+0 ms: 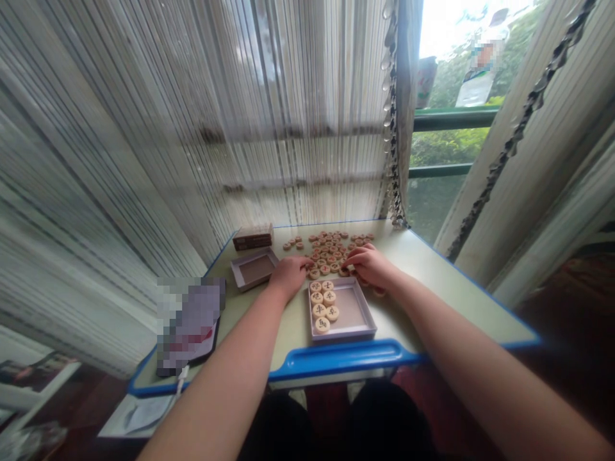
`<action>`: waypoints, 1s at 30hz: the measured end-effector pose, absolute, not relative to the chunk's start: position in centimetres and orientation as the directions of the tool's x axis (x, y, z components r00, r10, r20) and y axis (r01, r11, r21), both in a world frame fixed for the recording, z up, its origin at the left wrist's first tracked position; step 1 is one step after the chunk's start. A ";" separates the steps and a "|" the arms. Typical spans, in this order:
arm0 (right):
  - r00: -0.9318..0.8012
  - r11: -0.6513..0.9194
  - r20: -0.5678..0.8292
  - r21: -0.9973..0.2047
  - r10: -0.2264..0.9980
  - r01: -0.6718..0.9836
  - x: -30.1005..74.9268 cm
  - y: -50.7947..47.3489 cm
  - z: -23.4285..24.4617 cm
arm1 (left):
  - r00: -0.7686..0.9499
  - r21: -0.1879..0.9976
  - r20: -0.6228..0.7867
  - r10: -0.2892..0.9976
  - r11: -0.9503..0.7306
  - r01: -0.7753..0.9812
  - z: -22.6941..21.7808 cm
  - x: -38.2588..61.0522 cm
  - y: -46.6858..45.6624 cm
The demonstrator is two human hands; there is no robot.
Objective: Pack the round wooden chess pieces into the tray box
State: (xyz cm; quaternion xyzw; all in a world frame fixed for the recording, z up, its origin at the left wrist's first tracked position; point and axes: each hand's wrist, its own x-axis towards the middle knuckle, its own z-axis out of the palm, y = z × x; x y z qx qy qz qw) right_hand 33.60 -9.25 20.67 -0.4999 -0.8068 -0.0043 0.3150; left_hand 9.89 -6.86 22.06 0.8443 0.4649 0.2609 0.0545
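While both hands sit at the near edge of a loose pile of Chinese chess pieces [327, 251], the left hand [289, 275] lies open, fingertips touching the pile, and the right hand [369, 266] curls over it from about 4 o'clock; whether it grips a piece cannot be told. The pile is too bunched to count. At 6 o'clock, a shallow tray [342, 335] holds seven pieces, four and three in two rows. One second tray [239, 272] lies at 8 o'clock and one dark box [252, 237] at 9 o'clock, all on the tabletop [403, 288].
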 end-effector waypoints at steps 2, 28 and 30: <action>-0.298 0.502 0.524 -0.305 0.798 0.809 33.6 -9.3 20.7 | 0.442 0.353 0.392 0.807 -0.576 0.738 22.1 10.1 -6.9; -0.231 0.450 0.527 -0.336 0.818 0.828 33.8 -10.2 21.1 | 0.435 0.362 0.358 0.827 -0.552 0.751 21.7 11.1 -6.1; -0.225 0.446 0.523 -0.346 0.822 0.825 33.8 -10.3 21.1 | 0.410 0.372 0.353 0.841 -0.528 0.763 21.7 11.1 -6.2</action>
